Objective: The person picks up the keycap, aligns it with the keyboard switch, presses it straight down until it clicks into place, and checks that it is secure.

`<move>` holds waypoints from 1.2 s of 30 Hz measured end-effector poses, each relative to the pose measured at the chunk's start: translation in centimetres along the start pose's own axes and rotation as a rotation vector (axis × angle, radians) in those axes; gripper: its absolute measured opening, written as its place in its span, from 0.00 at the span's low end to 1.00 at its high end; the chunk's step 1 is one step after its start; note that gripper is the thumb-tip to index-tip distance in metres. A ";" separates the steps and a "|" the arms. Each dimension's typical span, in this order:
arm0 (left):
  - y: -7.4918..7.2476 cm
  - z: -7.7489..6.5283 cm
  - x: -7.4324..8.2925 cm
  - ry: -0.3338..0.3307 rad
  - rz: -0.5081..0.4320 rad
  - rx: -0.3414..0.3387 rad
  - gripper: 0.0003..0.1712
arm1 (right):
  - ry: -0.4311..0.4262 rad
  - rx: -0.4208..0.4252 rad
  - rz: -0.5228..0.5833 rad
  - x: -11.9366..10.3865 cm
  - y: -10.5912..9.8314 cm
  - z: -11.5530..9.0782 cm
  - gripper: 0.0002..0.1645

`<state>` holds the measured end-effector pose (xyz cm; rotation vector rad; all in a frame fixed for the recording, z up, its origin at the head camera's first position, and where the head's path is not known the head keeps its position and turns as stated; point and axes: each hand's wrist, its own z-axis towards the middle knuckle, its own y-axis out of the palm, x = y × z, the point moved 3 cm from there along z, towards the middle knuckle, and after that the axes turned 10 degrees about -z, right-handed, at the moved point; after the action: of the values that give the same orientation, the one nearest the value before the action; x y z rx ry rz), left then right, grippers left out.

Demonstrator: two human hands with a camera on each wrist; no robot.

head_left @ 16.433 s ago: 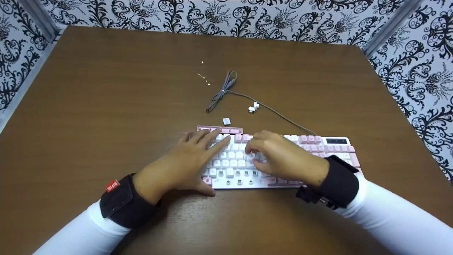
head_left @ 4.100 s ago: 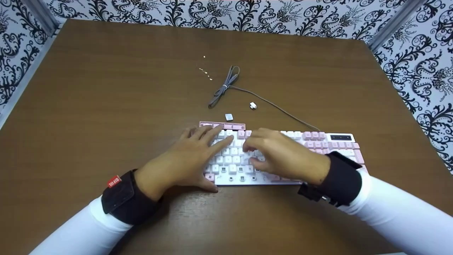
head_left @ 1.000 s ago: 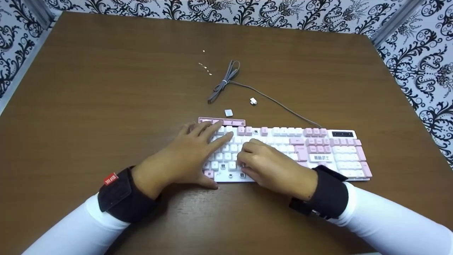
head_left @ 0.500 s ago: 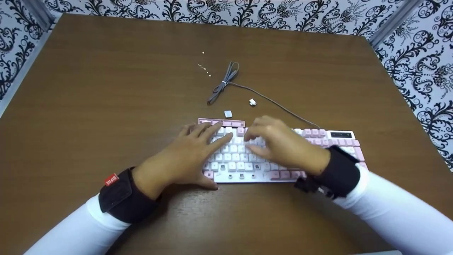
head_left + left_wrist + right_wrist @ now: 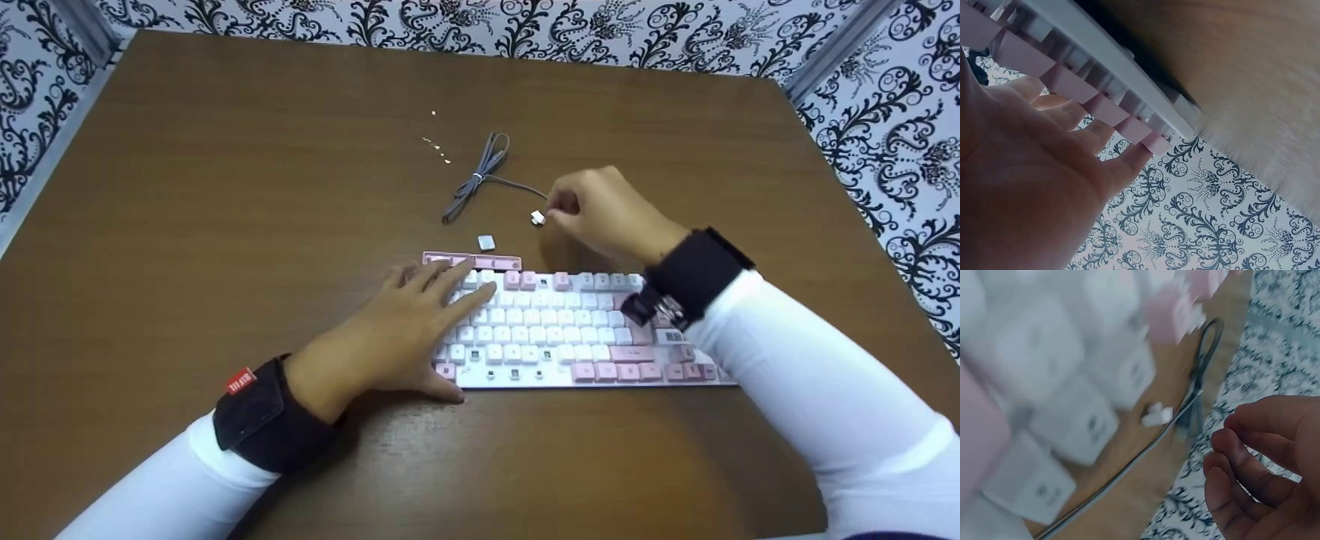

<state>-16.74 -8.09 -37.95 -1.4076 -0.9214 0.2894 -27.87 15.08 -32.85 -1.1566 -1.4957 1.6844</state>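
A white and pink keyboard [image 5: 559, 375] lies on the table, with bare switches showing in its lower rows. My left hand [image 5: 397, 330] rests spread over its left end, thumb along the front edge. The left wrist view shows the fingers beside the pink keycaps [image 5: 1072, 84]. Behind the keyboard my right hand [image 5: 600, 210] hovers over the cable, fingers loosely curled. Its fingertips are right beside a small white clump of loose keycap [image 5: 538, 217]. In the right wrist view the fingers [image 5: 1230, 447] hold nothing visible, and the loose keycap [image 5: 1157, 414] lies apart from them.
A long pink keycap [image 5: 495, 263], hollow side up, lies along the keyboard's back edge, with a loose white keycap [image 5: 486, 243] behind it. Farther back are a bundled grey cable [image 5: 478, 178] and several tiny pale bits [image 5: 436, 148] on the brown table [image 5: 262, 187].
My right hand has lifted from the keyboard and gone back to the loose keycap. Since the oldest frame, more switches carry caps and fewer loose caps lie by the cable. My left hand stays.
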 end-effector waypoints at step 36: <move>0.1 0.1 -0.2 -0.028 -0.003 -0.028 0.72 | 0.022 -0.212 -0.155 1.7 2.2 4.0 0.11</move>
<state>-16.88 -8.08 -38.13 -1.4309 -0.9539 0.2961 -31.91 14.30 -35.41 -1.1295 -1.7354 1.4326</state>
